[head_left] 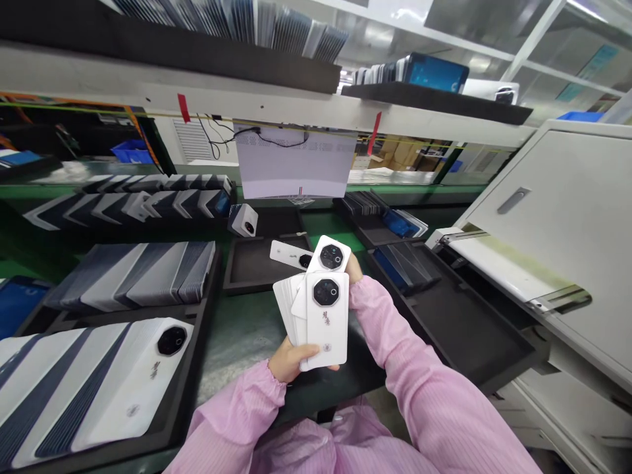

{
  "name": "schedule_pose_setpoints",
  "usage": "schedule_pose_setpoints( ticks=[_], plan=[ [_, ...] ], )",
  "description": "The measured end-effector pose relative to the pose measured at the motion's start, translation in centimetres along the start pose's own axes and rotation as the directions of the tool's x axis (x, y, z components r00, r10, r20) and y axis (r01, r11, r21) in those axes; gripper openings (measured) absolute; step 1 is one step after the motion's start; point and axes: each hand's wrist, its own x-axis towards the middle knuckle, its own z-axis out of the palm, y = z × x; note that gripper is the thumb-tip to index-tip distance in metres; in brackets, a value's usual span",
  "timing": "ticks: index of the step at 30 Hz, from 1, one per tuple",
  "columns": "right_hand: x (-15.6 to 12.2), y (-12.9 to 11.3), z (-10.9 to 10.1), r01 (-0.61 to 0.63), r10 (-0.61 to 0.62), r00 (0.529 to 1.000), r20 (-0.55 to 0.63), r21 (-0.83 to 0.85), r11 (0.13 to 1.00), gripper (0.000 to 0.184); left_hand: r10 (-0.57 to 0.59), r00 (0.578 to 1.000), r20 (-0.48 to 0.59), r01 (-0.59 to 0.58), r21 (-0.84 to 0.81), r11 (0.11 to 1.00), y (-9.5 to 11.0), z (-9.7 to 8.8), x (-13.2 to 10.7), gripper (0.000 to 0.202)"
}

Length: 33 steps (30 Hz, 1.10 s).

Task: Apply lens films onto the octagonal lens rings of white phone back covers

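My left hand (pixel 290 361) grips the bottom of a fanned stack of white phone back covers (pixel 323 322), each with a black octagonal camera ring. My right hand (pixel 352 268) is mostly hidden behind the stack and holds one more white cover (pixel 330 255) tilted at the top of the fan. One loose white cover (pixel 286 253) lies in a black tray (pixel 247 266) just behind the stack. Both arms are in pink sleeves.
Black trays of stacked covers fill the left: white ones (pixel 133 388) near, grey ones (pixel 143 273) further back. An empty black tray (pixel 459 322) lies to the right, beside a white machine (pixel 557 224). A white sheet (pixel 295 161) hangs from the shelf ahead.
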Motion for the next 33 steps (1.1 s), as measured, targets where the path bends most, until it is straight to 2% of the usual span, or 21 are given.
schedule_pose_setpoints(
  ticks=[3,6,8,9,10,12,13,14,15,16,17,19,20,21,22,24,26,28,31,33],
  plan=[
    [-1.6,-0.4,-0.5,-0.022,0.032,0.999,-0.037,0.246,0.969,0.063,-0.025,0.999,-0.019,0.026,0.003,1.0,0.1,0.0,0.1,0.043],
    [-2.8,-1.0,-1.7,-0.013,0.05,0.996,-0.069,0.462,0.887,0.048,-0.038,0.999,-0.023,0.038,0.011,0.999,0.0,-0.1,0.1,0.04],
    [-2.8,-1.5,-3.2,0.092,0.023,0.975,-0.223,0.491,0.866,0.037,-0.049,0.999,-0.022,0.049,0.006,0.999,-0.2,-0.2,0.1,0.04],
    [-2.5,-1.7,-4.2,0.179,0.001,0.939,-0.343,0.493,0.851,0.034,-0.054,0.998,-0.02,0.054,0.005,0.999,-0.3,-0.2,0.1,0.04],
    [-2.2,-1.8,-5.4,0.282,-0.021,0.879,-0.476,0.485,0.828,0.031,-0.06,0.998,-0.017,0.06,0.005,0.998,-0.3,-0.2,0.1,0.04],
    [-1.7,-2.1,-7.7,0.483,-0.057,0.717,-0.695,0.436,0.759,0.024,-0.06,0.998,-0.012,0.061,0.006,0.998,-0.4,-0.3,0.2,0.041],
    [-1.7,-2.1,-8.7,0.561,-0.076,0.645,-0.761,0.402,0.724,0.02,-0.058,0.998,-0.012,0.058,0.007,0.998,-0.3,-0.3,0.2,0.041],
    [-1.9,-2.0,-9.4,0.609,-0.099,0.602,-0.792,0.376,0.698,0.018,-0.054,0.998,-0.012,0.054,0.007,0.999,-0.3,-0.4,0.3,0.041],
    [-2.3,-1.9,-9.7,0.623,-0.125,0.601,-0.79,0.364,0.692,0.017,-0.049,0.999,-0.015,0.049,0.006,0.999,-0.3,-0.4,0.3,0.039],
    [-2.9,-1.6,-9.5,0.596,-0.151,0.648,-0.746,0.373,0.711,0.019,-0.045,0.999,-0.022,0.045,0.003,0.999,-0.3,-0.5,0.4,0.038],
    [-3.6,-1.4,-9.0,0.527,-0.169,0.735,-0.657,0.396,0.752,0.022,-0.043,0.999,-0.032,0.043,0.0,0.999,-0.3,-0.6,0.5,0.037],
    [-5.0,-0.7,-6.9,0.302,-0.146,0.918,-0.369,0.41,0.861,0.029,-0.039,0.998,-0.053,0.039,0.002,0.999,-0.3,-0.8,0.5,0.037],
    [-5.5,-0.3,-5.5,0.195,-0.115,0.969,-0.22,0.383,0.903,0.031,-0.036,0.997,-0.064,0.037,0.007,0.999,-0.3,-0.9,0.6,0.038],
    [-6.0,0.1,-4.2,0.136,-0.097,0.987,-0.131,0.335,0.932,0.031,-0.033,0.997,-0.076,0.034,0.014,0.999,-0.3,-0.9,0.6,0.038],
    [-6.3,0.5,-3.0,0.132,-0.104,0.988,-0.114,0.276,0.952,0.03,-0.027,0.995,-0.092,0.029,0.019,0.999,-0.3,-1.0,0.7,0.039],
    [-6.4,1.3,-0.9,0.19,-0.16,0.969,-0.188,0.153,0.97,0.029,-0.02,0.991,-0.131,0.022,0.014,1.0,-0.3,-1.1,0.8,0.039],
    [-6.3,2.2,0.6,0.217,-0.178,0.947,-0.267,0.122,0.969,0.032,-0.021,0.986,-0.168,0.022,0.004,1.0,-0.2,-1.2,1.0,0.04],
    [-6.3,3.1,1.9,0.164,-0.088,0.953,-0.289,0.25,0.954,0.04,-0.029,0.979,-0.202,0.028,-0.005,1.0,-0.2,-1.3,1.1,0.041],
    [-6.9,4.3,3.6,0.071,0.084,0.955,-0.284,0.496,0.866,0.052,-0.046,0.964,-0.263,0.035,-0.044,0.998,-0.3,-1.3,1.3,0.051],
    [-7.4,4.8,4.4,-0.01,0.157,0.966,-0.204,0.581,0.814,0.05,-0.048,0.951,-0.306,0.029,-0.067,0.997,-0.5,-1.3,1.5,0.061]
  ],
)
